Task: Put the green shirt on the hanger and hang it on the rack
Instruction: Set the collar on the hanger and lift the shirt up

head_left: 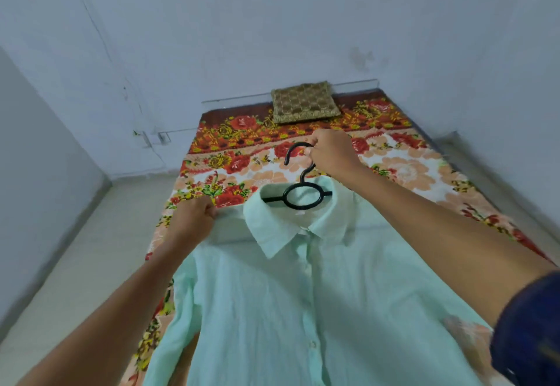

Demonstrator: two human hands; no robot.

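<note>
A pale green button-up shirt [272, 310] lies front-up on the bed, collar pointing away from me. A black plastic hanger [298, 196] sits inside the collar, with its ring and hook sticking out above the neckline. My right hand [331, 155] grips the hanger's hook. My left hand [195, 217] pinches the shirt's left shoulder fabric beside the collar. The hanger's arms are hidden under the cloth. No rack is in view.
The bed carries a red, orange and white floral sheet [403, 170]. A brown-gold cushion [304, 102] rests at its far end against the white wall. Pale tiled floor [75, 264] runs along the bed's left side.
</note>
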